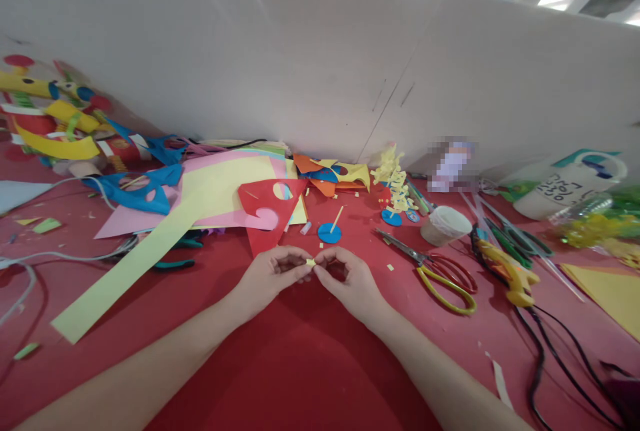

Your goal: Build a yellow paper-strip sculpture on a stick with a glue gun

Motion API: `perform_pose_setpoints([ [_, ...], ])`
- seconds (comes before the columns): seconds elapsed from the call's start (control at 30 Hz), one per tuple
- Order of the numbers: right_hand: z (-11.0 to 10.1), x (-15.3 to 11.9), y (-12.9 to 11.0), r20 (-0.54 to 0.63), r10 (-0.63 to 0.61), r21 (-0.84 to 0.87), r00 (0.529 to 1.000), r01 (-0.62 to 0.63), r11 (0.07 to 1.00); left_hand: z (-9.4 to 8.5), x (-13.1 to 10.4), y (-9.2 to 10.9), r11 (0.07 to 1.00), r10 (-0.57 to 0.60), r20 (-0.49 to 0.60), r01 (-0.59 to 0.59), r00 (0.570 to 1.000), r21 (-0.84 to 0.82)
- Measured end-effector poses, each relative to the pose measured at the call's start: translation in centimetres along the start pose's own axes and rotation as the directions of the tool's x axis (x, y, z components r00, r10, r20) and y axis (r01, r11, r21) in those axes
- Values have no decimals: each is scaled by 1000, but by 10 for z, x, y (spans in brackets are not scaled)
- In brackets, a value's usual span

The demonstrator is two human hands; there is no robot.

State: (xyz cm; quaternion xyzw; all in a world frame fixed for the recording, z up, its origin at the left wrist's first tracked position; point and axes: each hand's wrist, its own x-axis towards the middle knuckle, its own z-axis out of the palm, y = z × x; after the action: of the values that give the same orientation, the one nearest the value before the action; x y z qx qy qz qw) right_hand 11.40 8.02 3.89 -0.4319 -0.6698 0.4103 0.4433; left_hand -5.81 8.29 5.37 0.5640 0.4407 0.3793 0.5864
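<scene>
Between the fingertips of both hands is a tiny pale yellow piece of paper or foam (311, 263). My left hand (273, 277) pinches it from one side and my right hand (350, 279) from the other, just above the red tabletop (300, 364). Behind my hands stands a blue disc (329, 233) with a thin pale stick (338, 219) rising from it at a slant. A red sheet with cut-outs (260, 207) lies just beyond my left hand. Small yellow scraps (390, 267) are scattered about.
Scissors with red and yellow handles (430, 271), a white cup (445, 225) and a yellow glue gun (507, 271) with a black cord lie to the right. Coloured sheets (220, 181) and teal-handled pliers (175, 263) are to the left. A pale wall (280, 51) rises behind.
</scene>
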Motion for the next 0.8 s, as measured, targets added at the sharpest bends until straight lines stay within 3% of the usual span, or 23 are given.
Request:
perform_pose_setpoints([
  [0.8, 0, -1, -2, 58, 29, 30, 998, -30, 999, -1, 0, 1, 998, 24, 67, -20, 997, -59],
])
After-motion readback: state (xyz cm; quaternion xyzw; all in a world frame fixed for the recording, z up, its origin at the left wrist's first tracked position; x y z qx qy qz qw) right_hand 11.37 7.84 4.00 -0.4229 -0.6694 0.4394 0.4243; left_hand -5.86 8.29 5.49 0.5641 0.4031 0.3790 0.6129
